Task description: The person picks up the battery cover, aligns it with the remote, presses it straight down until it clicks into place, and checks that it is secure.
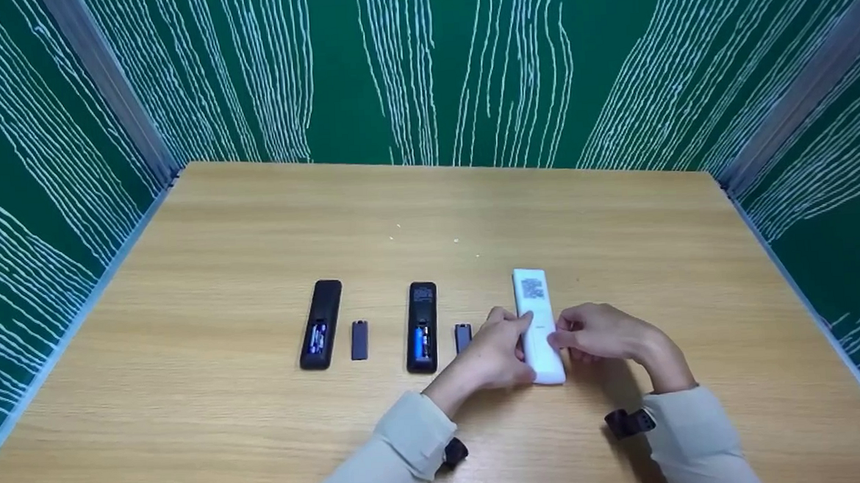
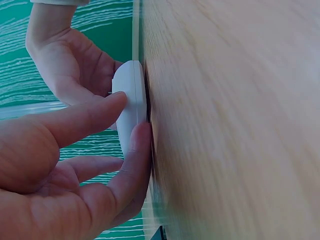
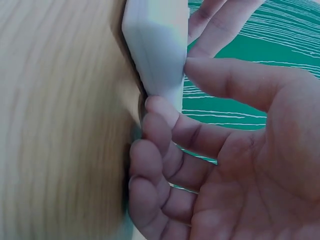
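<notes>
1. While the left hand [image 1: 493, 352] grips the white remote [image 1: 541, 326] from its left side, its wrist is fairly straight and its forearm slants in from the lower left; in the left wrist view, the thumb lies on the upper part of the casing and a fingertip presses low, next to the wood.
2. Opposite it, the right hand [image 1: 604, 332] pinches the remote's right edge between thumb and index finger, wrist bent sharply to the left; the other 3 fingers curl inward close to the tabletop [image 1: 252, 221].
3. The white remote is at the right end of the row, back upward: smooth, pale casing, long and slim with rounded edges, a printed label at the far end and a small mark lower down.
4. To its left lie 2 black remotes, the left one [image 1: 323, 310] and the middle one [image 1: 422, 317], both narrow, their battery compartments exposed with batteries inside; a blue battery [image 1: 417, 341] shows in the middle one.
5. Just right of each black remote is 1 dark, rectangular cover, 2 in all: the left cover [image 1: 360, 341] and the right cover [image 1: 463, 335], partly hidden by the left hand.
6. Light wood grain runs across the tabletop, where 4 tiny pale specks [image 1: 456, 241] lie beyond the remotes.
</notes>
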Motion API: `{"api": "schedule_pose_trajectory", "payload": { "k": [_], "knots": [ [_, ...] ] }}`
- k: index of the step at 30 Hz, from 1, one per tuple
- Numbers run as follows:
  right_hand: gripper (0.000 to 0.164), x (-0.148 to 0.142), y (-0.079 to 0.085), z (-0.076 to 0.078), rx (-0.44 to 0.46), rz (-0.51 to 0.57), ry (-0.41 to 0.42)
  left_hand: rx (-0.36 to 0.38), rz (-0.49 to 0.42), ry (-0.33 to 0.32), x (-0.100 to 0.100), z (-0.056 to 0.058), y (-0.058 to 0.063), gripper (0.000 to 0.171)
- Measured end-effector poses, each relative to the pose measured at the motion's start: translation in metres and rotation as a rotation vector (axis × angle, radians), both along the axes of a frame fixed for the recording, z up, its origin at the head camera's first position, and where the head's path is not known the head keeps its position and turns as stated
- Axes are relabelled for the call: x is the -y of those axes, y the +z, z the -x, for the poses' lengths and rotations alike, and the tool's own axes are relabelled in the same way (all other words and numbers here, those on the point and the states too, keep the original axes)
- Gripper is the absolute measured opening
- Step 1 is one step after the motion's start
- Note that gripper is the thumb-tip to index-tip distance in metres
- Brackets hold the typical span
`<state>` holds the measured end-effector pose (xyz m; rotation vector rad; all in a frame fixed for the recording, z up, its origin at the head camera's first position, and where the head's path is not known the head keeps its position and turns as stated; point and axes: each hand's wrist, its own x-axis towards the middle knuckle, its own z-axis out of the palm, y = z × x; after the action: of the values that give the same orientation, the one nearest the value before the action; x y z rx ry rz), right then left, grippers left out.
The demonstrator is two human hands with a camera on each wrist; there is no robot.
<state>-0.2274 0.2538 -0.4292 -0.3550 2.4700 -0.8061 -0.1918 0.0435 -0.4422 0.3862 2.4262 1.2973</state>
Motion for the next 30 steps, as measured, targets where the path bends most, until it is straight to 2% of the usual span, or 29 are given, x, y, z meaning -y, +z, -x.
{"api": "schedule_pose_trajectory", "payload": {
  "k": [9,30],
  "knots": [
    [0.027,0.0019,-0.0033,0.0019,-0.034,0.008,-0.024,-0.047,0.036,-0.022,0.0011,0.0013,-0.0006,0.097],
    [0.032,0.0010,-0.0013,0.0018,-0.030,-0.015,-0.034,0.009,-0.006,-0.015,0.0009,0.0011,0.0004,0.099]
  ]
}}
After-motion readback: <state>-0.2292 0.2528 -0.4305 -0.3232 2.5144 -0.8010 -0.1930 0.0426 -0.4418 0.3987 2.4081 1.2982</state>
